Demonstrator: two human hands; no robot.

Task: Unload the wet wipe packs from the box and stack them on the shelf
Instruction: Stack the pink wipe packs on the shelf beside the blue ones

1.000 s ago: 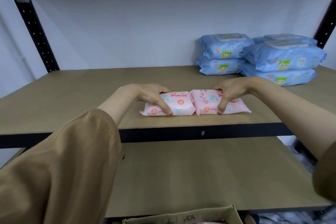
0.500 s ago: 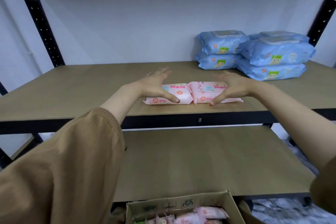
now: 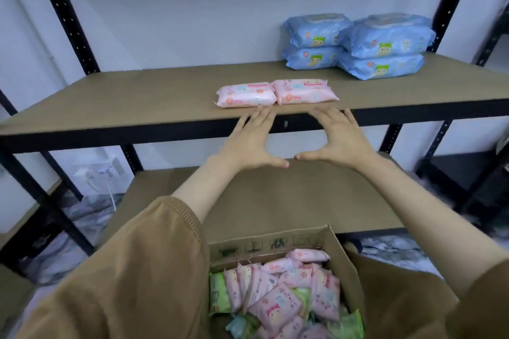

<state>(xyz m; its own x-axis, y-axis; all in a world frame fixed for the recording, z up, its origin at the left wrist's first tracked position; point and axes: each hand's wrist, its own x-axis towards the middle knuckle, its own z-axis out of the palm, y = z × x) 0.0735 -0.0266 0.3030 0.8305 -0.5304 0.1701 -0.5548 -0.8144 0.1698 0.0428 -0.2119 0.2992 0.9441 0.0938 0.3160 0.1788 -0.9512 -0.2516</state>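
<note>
Two pink wet wipe packs lie side by side near the front edge of the upper shelf: the left pack and the right pack. My left hand and my right hand hover just in front of the shelf edge, fingers spread and straight, holding nothing. Below them an open cardboard box holds several pink packs and some green packs.
Blue wipe packs are stacked two high at the back right of the upper shelf. A lower shelf board sits behind the box. Black perforated uprights frame the rack. Another rack stands at the far right.
Both hands let go of the two pink packs and drew back off the shelf toward me. The view tilted down, so the box now shows.
</note>
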